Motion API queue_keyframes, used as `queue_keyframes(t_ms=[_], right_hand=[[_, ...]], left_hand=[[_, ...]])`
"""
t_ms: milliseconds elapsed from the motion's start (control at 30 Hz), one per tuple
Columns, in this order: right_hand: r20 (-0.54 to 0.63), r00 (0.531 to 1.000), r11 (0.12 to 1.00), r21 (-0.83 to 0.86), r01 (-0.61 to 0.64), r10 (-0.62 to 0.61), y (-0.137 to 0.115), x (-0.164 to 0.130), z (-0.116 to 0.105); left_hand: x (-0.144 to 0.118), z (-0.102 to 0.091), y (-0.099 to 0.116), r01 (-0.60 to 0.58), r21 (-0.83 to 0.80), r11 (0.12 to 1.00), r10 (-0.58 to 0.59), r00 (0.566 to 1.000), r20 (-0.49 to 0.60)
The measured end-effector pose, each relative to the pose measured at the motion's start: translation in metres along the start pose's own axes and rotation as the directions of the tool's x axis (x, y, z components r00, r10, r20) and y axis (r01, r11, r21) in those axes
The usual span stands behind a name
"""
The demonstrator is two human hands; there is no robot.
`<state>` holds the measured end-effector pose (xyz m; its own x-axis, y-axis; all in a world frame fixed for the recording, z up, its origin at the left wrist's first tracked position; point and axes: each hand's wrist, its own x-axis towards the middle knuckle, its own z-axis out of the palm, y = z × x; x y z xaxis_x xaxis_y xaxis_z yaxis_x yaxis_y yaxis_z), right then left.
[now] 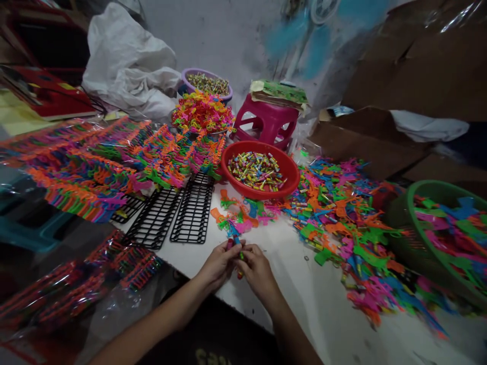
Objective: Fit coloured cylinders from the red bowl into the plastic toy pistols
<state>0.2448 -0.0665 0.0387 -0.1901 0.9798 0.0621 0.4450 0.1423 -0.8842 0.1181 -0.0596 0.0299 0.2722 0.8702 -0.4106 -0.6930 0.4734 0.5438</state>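
My left hand point(217, 264) and my right hand point(258, 267) meet over the near edge of the white table, fingers closed. Between them is a small blue plastic toy piece point(236, 240), with a red bit beside it at the left fingers. My right fingers pinch a short, shiny, multicoloured tube point(240, 274), its lower end sticking out below. Just beyond my fingers lies a small group of bright plastic toys point(247, 210), some gun-shaped. Farther back, a red basin point(291, 185) holds many short coloured tubes point(256, 172).
Black wire racks point(192, 215) lie left of my hands, near bagged rows of toys point(87, 167). Loose toys point(342, 203) spread across the right, beside a green basket point(409, 213). Behind stand a pink stool point(262, 119), a purple basin point(186, 76) and a blurred blue fan point(319, 45).
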Motion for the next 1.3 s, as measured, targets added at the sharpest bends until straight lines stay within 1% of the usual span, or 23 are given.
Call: queue_keyframes(t_ms=[33,100,200,300,367,400,433,467,533,567,633,700,733,800,867,933,967,1000,1067,1133,1167,1233,1300], right_hand=[[0.02,1.0,0.999,0.037,-0.014,0.013,-0.001,0.001,0.001],[-0.015,0.996,0.985,0.152,-0.085,0.088,-0.001,0.004,-0.003],[-0.089,0.954,0.876,0.426,-0.225,0.288,0.002,0.011,-0.012],[-0.028,0.899,0.666,0.682,-0.303,0.437,0.003,0.014,-0.006],[0.011,0.89,0.586,0.749,-0.309,0.455,0.002,0.013,0.004],[0.006,0.896,0.592,0.749,-0.298,0.443,0.001,0.012,0.009],[-0.02,0.908,0.633,0.723,-0.275,0.418,0.0,0.011,0.013],[-0.06,0.927,0.702,0.671,-0.238,0.371,-0.001,0.009,0.015],[-0.119,0.971,0.857,0.501,-0.122,0.207,-0.005,0.007,0.012],[-0.106,0.989,0.914,0.404,-0.049,0.099,-0.007,0.006,0.008],[0.0,0.996,0.964,0.253,0.085,-0.088,-0.01,0.007,-0.003],[0.087,0.983,0.97,0.196,0.142,-0.162,-0.011,0.009,-0.013],[0.07,0.987,0.971,0.198,0.13,-0.147,-0.011,0.011,-0.016],[-0.08,0.997,0.955,0.294,0.033,-0.01,-0.008,0.014,-0.015],[-0.219,0.955,0.867,0.494,-0.069,0.201,-0.004,0.014,-0.006],[-0.194,0.921,0.753,0.643,-0.141,0.337,-0.001,0.01,0.008],[-0.147,0.926,0.729,0.663,-0.168,0.347,0.0,0.006,0.016],[-0.093,0.941,0.736,0.65,-0.191,0.327,0.001,0.002,0.022],[0.021,0.97,0.805,0.555,-0.212,0.242,0.001,-0.003,0.029],[0.124,0.979,0.889,0.413,-0.197,0.159,0.003,0.001,0.026],[0.138,0.982,0.93,0.326,-0.17,0.131,0.005,0.007,0.022],[0.059,0.996,0.993,0.088,-0.073,0.068,0.01,0.027,0.01],[-0.05,0.998,0.976,-0.216,0.028,-0.039,0.017,0.05,0.001]], left_hand=[[0.001,0.0,0.003,-0.012,-0.017,1.0,0.012,0.999,-0.041],[0.003,-0.003,0.011,-0.048,-0.047,0.998,0.041,0.991,-0.131],[0.001,-0.011,0.018,-0.075,-0.048,0.996,0.064,0.979,-0.192],[-0.004,-0.01,0.011,-0.086,0.022,0.996,0.088,0.99,-0.111],[-0.007,-0.006,0.002,-0.108,0.1,0.989,0.111,0.993,-0.024],[-0.007,-0.004,-0.001,-0.113,0.121,0.986,0.114,0.993,-0.001],[-0.007,-0.002,-0.003,-0.11,0.125,0.986,0.11,0.994,0.004],[-0.006,-0.002,-0.003,-0.095,0.115,0.989,0.096,0.995,-0.009],[-0.005,-0.004,0.002,-0.025,0.089,0.996,0.026,1.0,-0.008],[-0.005,-0.006,0.006,0.037,0.101,0.994,-0.04,0.999,0.025],[-0.006,-0.012,0.014,0.175,0.143,0.974,-0.193,0.974,0.117],[-0.007,-0.017,0.018,0.262,0.167,0.95,-0.291,0.939,0.182],[-0.008,-0.019,0.018,0.276,0.155,0.949,-0.303,0.934,0.188],[-0.008,-0.019,0.015,0.25,0.08,0.965,-0.26,0.954,0.147],[-0.007,-0.017,0.009,0.162,0.003,0.987,-0.162,0.985,0.061],[-0.004,-0.013,0.002,0.044,-0.032,0.999,-0.045,0.999,-0.017],[-0.002,-0.012,-0.001,-0.015,-0.022,1.0,0.014,0.999,-0.047],[-0.001,-0.011,-0.003,-0.063,-0.003,0.998,0.063,0.995,-0.071],[0.001,-0.011,-0.004,-0.123,0.046,0.991,0.128,0.986,-0.109],[0.001,-0.013,-0.001,-0.156,0.094,0.983,0.168,0.975,-0.145],[0.001,-0.015,0.002,-0.157,0.111,0.981,0.174,0.972,-0.159],[-0.001,-0.017,0.008,-0.152,0.156,0.976,0.18,0.965,-0.189],[-0.001,-0.018,0.012,-0.141,0.202,0.969,0.182,0.963,-0.2]])
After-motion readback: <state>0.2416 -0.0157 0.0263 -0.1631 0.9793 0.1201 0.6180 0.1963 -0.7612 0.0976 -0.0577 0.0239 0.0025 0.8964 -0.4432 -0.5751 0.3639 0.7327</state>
